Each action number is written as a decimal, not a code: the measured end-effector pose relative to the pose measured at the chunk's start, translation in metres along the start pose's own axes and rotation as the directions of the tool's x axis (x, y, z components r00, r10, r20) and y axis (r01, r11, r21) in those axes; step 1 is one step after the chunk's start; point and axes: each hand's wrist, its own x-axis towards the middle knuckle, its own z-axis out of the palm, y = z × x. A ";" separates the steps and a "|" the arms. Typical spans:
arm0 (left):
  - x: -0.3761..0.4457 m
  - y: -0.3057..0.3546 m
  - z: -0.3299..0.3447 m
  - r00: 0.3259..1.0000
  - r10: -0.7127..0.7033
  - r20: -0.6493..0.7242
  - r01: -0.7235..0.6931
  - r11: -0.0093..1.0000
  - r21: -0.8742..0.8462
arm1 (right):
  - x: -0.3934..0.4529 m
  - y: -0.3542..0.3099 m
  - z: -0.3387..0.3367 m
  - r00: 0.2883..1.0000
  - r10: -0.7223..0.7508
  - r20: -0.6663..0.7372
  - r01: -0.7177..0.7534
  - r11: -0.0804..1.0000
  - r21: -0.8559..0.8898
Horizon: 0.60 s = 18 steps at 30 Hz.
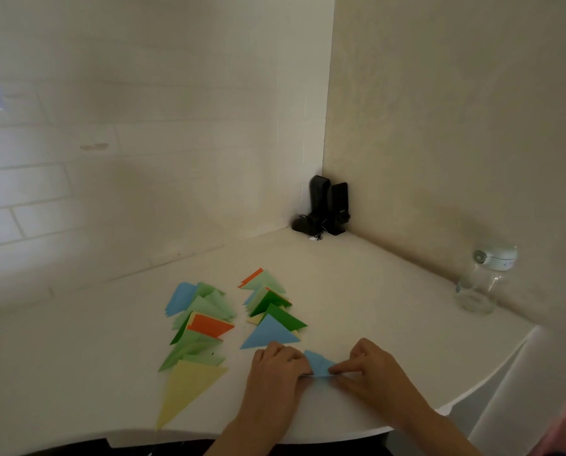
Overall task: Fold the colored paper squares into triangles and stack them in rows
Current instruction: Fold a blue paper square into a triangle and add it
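Head view: both hands [327,370] pinch a half-folded, creased light-blue paper [319,365].

Two rows of folded triangles [235,320] lie before me on the table [77,373]; my hands [327,370] are just right of them. Speakers [327,205] stand in the far corner; a jar [482,284] far right.

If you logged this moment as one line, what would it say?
step: folding | left hand and right hand: pressing blue paper | two rows of triangles on table
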 end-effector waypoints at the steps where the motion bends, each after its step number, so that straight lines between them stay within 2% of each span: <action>1: -0.001 -0.003 -0.002 1.000 -0.006 -0.012 0.006 1.000 -0.019 | 0.001 0.001 0.003 0.999 0.002 -0.036 -0.001 1.000 0.015; 4: -0.005 -0.010 -0.004 0.997 -0.071 -0.023 0.069 0.994 -0.086 | 0.004 -0.001 0.008 0.995 0.023 -0.095 -0.017 0.998 0.061; 12: -0.010 -0.003 -0.002 0.942 -0.331 -0.058 0.325 0.942 -0.088 | 0.012 -0.009 0.016 0.979 0.136 -0.151 -0.121 0.987 0.103; 18: -0.004 0.007 0.001 0.939 -0.337 -0.067 0.340 0.940 0.040 | 0.017 -0.016 0.023 0.957 0.234 -0.174 -0.228 0.972 0.050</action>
